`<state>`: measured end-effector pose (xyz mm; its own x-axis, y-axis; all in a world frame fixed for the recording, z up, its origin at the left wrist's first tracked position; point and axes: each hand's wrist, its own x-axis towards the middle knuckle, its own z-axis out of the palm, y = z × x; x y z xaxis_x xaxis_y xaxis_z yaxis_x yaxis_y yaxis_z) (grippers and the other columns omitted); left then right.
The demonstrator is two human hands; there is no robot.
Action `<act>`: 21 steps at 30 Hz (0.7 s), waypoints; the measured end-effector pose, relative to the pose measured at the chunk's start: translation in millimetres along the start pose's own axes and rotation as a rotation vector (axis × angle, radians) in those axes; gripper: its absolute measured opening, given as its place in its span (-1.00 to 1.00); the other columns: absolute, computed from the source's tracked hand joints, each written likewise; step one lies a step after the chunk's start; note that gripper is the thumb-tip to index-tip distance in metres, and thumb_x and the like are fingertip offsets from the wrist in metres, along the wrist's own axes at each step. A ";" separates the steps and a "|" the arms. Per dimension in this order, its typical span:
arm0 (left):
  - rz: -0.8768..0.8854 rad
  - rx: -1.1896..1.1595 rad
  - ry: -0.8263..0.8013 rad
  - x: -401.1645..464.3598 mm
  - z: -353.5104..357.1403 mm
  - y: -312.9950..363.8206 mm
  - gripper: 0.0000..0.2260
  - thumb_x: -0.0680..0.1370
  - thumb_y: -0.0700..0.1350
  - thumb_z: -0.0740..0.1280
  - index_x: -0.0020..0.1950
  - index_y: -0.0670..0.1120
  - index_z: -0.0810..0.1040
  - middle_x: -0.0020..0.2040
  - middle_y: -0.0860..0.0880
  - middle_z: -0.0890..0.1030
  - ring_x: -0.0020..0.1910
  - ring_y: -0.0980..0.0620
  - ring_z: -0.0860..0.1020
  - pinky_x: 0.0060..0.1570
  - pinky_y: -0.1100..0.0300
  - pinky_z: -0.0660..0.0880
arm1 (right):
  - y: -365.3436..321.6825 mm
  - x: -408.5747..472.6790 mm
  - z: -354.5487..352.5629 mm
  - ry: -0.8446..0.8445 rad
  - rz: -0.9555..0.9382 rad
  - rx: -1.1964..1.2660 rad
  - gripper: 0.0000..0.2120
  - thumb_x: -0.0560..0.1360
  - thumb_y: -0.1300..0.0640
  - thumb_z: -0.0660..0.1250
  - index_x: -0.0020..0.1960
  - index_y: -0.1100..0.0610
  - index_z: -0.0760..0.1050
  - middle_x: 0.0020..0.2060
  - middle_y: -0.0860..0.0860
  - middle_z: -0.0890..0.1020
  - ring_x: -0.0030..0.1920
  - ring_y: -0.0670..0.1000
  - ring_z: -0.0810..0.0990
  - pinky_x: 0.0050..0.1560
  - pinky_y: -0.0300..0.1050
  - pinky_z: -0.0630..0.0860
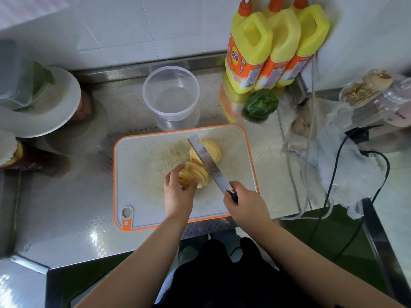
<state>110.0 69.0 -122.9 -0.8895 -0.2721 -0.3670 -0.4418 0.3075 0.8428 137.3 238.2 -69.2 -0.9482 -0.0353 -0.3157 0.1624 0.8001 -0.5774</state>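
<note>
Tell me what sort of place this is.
Probably a kitchen prep area, possibly commercial: a stainless-steel counter against a tiled wall, a knife over potato slices on a cutting board, and three yellow bottles at the back.

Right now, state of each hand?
Left hand: closed, holding the potato slices on the cutting board.
Right hand: closed, holding the knife.

Steel counter (66, 207): cutting board (142, 174), clear tub (171, 113)
</note>
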 end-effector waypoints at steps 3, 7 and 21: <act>-0.037 -0.033 0.025 2.9 -1.5 2.3 -0.58 0.51 -0.11 0.47 0.31 0.15 0.47 0.21 0.01 0.45 0.08 0.03 0.50 -0.15 0.41 0.37 | -3.0 -2.6 -0.9 0.001 0.015 -0.006 -0.76 0.59 0.07 0.19 0.20 0.10 0.47 -0.43 -0.08 0.44 -0.34 0.05 0.52 -0.27 -0.01 0.47; -0.081 -0.006 -0.017 7.1 -18.4 0.8 -0.59 0.50 -0.12 0.46 0.30 0.13 0.48 0.17 -0.06 0.53 -0.01 0.06 0.54 -0.20 0.32 0.42 | -3.9 -5.3 -0.7 -0.015 0.024 -0.013 -0.84 0.58 0.09 0.19 0.11 0.08 0.47 -0.46 -0.09 0.40 -0.38 0.01 0.42 -0.36 -0.11 0.29; 0.210 1.130 -0.264 13.7 -56.9 -8.8 -0.55 0.58 -0.17 0.33 0.42 0.06 0.28 0.28 -0.07 0.33 0.25 -0.09 0.35 0.00 0.06 0.47 | -17.0 22.6 12.0 -0.368 0.125 -0.151 -0.78 0.52 0.15 0.15 -0.28 0.09 0.20 -0.39 -0.03 0.37 -0.39 -0.01 0.32 -0.41 -0.13 0.19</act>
<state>108.3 10.6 -112.9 -0.8951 0.0368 -0.4443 -0.0178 0.9928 0.1182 116.4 216.6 -75.5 -0.7583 -0.1223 -0.6403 0.2021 0.8897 -0.4093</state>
